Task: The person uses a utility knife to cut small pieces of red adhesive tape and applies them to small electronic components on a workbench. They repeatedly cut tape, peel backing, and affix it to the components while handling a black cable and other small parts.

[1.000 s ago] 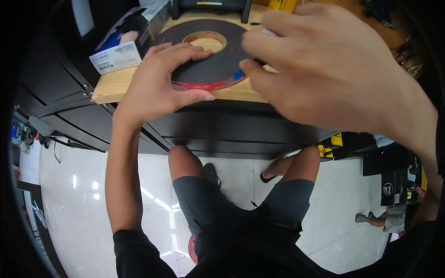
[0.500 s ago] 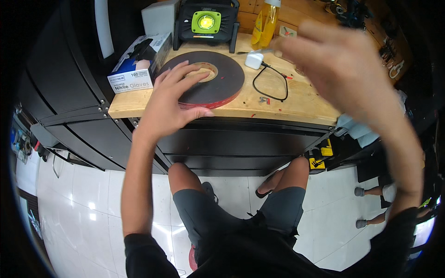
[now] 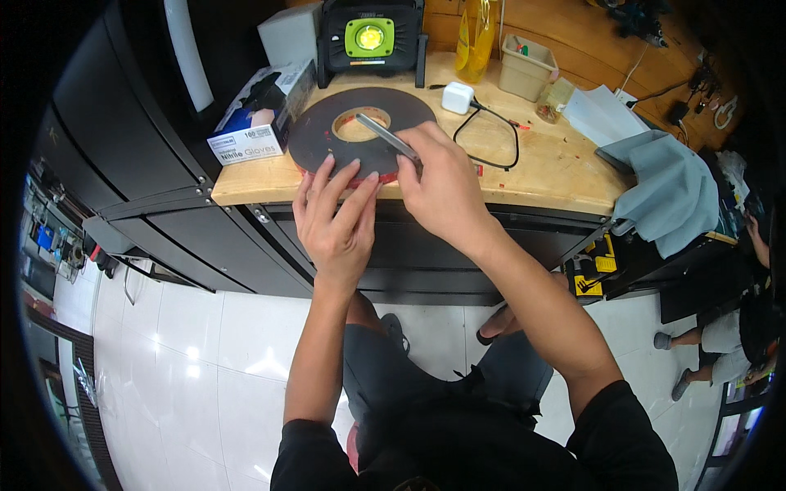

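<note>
A large flat roll of dark grey tape with a red edge (image 3: 323, 123) lies on the wooden workbench. At its near rim is my left hand (image 3: 334, 229), the outer fingers slightly spread, the index finger and thumb close together on the red edge. What exactly they pinch is partly hidden. My right hand (image 3: 446, 184) is closed around a slim silver metal tool (image 3: 385, 135). The tool slants over the roll, its far end above the cardboard core; its exact kind is unclear.
Behind the roll stands a work lamp (image 3: 370, 41), with a glove box (image 3: 250, 139) to its left. Further right are a white charger (image 3: 457, 98) with black cable, a yellow bottle (image 3: 475, 41), a beige bin (image 3: 526, 69) and a grey cloth (image 3: 667, 184) over the bench corner.
My right hand has come down and left from above the bench's right side to the roll, with the metal tool. My left hand has slid from the roll's top to its near edge.
</note>
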Motion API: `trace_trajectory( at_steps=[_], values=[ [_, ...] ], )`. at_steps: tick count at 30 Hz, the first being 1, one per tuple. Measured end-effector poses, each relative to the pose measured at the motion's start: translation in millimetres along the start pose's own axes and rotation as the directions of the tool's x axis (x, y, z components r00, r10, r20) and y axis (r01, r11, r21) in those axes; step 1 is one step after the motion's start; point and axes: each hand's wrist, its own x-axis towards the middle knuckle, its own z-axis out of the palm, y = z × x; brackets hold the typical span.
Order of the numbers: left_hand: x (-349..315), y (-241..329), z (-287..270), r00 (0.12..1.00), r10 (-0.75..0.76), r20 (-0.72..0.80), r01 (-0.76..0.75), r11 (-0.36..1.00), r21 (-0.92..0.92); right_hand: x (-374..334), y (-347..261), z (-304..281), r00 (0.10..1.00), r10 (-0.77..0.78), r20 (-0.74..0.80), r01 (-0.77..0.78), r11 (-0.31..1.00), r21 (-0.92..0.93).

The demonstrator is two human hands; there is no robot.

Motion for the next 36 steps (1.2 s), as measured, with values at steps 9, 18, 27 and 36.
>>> trace_trajectory(
  at_steps=[9, 18, 27, 36],
  values=[
    [2.0, 6.7, 3.6, 0.997, -0.047, 0.054, 0.047, 0.999, 0.006, -7.9, 14.0, -8.2, 0.988, -0.120, 0.100, 0.120, 0.993, 0.015],
    [20.9, 10.1, -10.8, 0.916, -0.395, 0.077, 0.398, 0.860, -0.321, -4.3, 8.4, -19.6, 0.994, -0.033, 0.107, 0.025, 0.997, 0.075],
    [10.0, 86.9, -22.9, 0.730, -0.411, 0.545, 0.680, 0.358, -0.640, -51.4, 3.0, -105.3, 0.910, 0.376, 0.176, -0.415, 0.800, 0.434],
    [0.1, 104.7, 6.1, 0.662, -0.289, 0.691, 0.749, 0.252, -0.613, -90.8, -8.7, -106.4, 0.878, 0.478, -0.014, -0.436, 0.813, 0.385]
  ],
)
